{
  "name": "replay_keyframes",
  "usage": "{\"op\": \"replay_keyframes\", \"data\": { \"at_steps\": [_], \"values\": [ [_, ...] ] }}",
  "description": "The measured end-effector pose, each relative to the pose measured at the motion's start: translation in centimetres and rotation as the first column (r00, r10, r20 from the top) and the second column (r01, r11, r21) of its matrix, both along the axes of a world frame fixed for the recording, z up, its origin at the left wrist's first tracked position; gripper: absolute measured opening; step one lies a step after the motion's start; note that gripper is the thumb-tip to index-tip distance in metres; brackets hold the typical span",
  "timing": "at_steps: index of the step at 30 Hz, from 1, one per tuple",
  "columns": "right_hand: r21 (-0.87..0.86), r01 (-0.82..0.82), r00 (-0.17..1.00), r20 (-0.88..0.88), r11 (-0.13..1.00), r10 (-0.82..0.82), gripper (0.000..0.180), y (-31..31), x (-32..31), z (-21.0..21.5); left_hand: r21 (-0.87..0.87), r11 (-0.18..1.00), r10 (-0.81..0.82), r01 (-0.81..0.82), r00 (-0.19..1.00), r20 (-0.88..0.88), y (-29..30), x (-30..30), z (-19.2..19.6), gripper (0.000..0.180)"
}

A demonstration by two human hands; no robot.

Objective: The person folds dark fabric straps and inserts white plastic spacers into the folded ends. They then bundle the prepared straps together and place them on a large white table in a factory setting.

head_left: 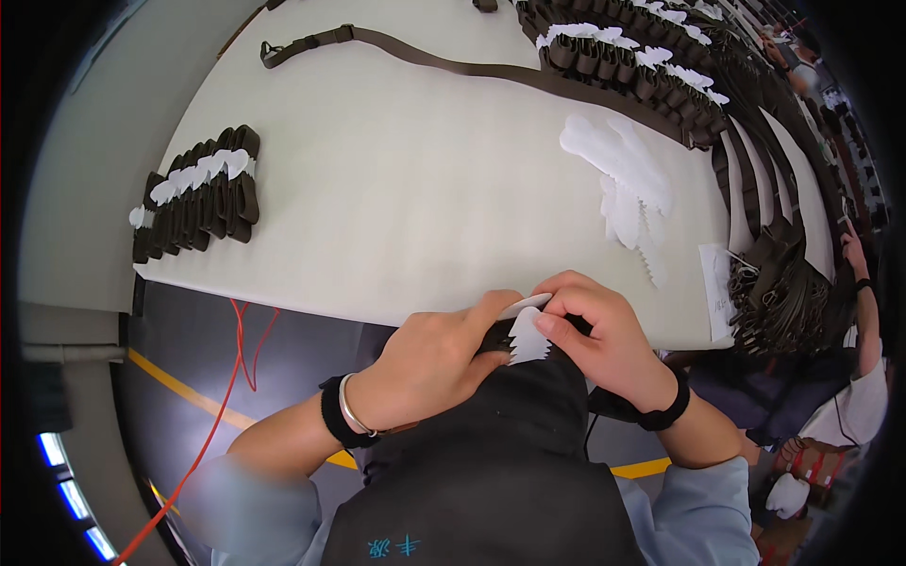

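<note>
Just below and right of the frame's middle, I see a white tag [529,338], rounded end up, sawtooth edges below; a rounded white edge [525,307] shows above, dark strap [495,341], mostly hidden, beside it.

On the pale table [406,189] over there lie banded strap bundles [198,203], a long dark strap [472,69] and white toothed slips [628,179].

Head view: left fisheye of a worn pair, faces down over the dark apron [491,472]; left grip [432,357] and right grip [604,338] near the lens, counter [406,189] beyond
</note>
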State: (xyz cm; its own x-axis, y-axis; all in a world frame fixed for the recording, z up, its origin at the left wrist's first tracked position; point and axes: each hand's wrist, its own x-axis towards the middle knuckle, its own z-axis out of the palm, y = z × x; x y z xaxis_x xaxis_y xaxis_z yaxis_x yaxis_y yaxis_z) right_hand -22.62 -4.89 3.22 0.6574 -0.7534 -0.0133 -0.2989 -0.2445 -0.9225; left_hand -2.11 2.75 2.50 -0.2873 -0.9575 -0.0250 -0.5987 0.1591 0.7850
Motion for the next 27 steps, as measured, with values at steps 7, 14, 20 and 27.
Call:
{"op": "replay_keyframes", "data": {
  "at_steps": [7,14,20,27],
  "values": [
    [0.020,0.017,1.000,0.003,1.000,-0.017,0.019,-0.4,0.3,-0.8,-0.045,0.998,-0.042,0.040,0.998,-0.045,-0.3,0.2,-1.1,0.055],
    [-0.404,0.007,0.991,-0.122,0.915,-0.061,0.018,0.3,0.7,-1.2,0.016,0.996,-0.084,0.085,0.994,-0.065,-0.5,0.7,-0.4,0.055],
    [-0.711,0.004,0.996,-0.062,0.703,-0.069,0.020,0.2,0.6,-1.4,0.040,0.999,-0.022,0.025,0.997,-0.072,-0.9,-0.3,0.6,0.054],
    [0.016,-0.135,0.990,-0.027,0.991,0.135,0.024,-1.5,-0.6,-0.5,-0.161,0.982,-0.095,0.102,0.994,0.052,-0.5,0.0,-0.6,0.052]
  ]
}}
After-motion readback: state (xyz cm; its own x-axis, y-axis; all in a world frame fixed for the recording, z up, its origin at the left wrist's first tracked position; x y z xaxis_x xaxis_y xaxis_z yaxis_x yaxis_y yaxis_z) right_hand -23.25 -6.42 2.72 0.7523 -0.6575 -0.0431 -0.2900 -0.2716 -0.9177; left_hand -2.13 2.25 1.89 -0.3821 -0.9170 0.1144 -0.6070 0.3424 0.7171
